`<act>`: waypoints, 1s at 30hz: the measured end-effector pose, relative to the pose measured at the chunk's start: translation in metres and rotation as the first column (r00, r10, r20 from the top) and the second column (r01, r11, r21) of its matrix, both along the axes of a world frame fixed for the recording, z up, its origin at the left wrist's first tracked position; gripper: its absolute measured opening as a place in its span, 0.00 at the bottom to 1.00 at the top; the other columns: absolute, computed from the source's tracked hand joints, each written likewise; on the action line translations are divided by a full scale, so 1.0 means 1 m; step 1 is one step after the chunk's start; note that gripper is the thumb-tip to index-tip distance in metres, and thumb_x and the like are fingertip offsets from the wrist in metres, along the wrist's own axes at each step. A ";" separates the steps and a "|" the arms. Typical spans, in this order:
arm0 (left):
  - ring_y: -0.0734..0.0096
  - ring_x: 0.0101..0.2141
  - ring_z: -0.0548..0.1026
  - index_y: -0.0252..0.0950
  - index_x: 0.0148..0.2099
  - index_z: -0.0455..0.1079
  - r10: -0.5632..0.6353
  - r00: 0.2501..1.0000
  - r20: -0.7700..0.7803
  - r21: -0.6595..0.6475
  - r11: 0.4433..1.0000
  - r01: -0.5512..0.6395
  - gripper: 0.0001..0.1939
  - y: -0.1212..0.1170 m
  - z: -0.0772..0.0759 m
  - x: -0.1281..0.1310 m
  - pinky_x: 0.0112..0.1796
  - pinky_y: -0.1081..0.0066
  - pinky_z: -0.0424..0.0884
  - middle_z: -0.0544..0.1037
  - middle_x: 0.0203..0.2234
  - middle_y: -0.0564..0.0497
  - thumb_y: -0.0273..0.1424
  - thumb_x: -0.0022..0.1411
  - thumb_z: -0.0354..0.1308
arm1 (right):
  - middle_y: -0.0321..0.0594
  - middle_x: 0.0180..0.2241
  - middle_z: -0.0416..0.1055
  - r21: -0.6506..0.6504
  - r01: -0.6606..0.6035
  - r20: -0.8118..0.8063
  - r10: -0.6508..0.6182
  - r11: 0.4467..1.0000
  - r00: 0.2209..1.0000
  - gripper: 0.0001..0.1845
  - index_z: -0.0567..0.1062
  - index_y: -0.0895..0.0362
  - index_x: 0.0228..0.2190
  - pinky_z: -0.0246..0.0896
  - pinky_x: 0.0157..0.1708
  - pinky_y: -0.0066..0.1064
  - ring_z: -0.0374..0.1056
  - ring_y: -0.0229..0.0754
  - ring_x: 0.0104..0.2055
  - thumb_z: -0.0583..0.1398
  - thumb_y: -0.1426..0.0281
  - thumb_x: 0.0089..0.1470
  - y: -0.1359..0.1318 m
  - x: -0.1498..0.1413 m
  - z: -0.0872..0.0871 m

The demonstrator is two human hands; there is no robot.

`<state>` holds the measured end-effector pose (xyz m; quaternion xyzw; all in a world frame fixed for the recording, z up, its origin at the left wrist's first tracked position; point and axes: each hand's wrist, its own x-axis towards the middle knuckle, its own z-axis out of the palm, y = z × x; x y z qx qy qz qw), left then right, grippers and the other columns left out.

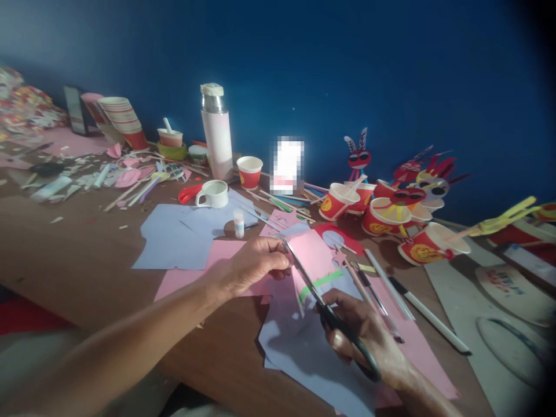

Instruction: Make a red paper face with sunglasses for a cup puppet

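My right hand [362,324] grips a pair of scissors [309,282] by its black handles. The blades point up and left, and their tips lie beside the fingers of my left hand [258,263]. Thumb and fingers of that left hand are pinched on a small piece of paper, mostly hidden by the fingers and blades. Just behind the blades is pink paper [310,252], with a green strip [324,282] across its lower part. Blue-grey paper [304,347] lies under both hands, and a pink star [339,259] is right of the blades.
Behind my hands stand a small glue bottle [238,223], a white mug [212,194], a flask [218,139] and a red paper cup [249,172]. Decorated cups [386,217] fill the right. Pens, sticks and a marker [430,315] lie nearby. Paper scraps [130,176] cover the left.
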<state>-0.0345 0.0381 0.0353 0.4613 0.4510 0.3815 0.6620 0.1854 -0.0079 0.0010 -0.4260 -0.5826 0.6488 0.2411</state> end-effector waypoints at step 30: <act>0.75 0.23 0.68 0.32 0.24 0.67 0.004 1.000 -0.001 -0.039 0.999 -0.004 0.07 0.000 -0.001 0.001 0.29 0.70 0.64 0.72 0.19 0.52 0.30 0.41 0.58 | 0.26 0.17 0.57 -0.010 0.000 0.031 0.000 1.000 1.000 0.30 0.65 0.57 0.34 0.46 0.15 0.22 0.50 0.29 0.16 0.64 0.47 0.39 0.000 0.000 0.000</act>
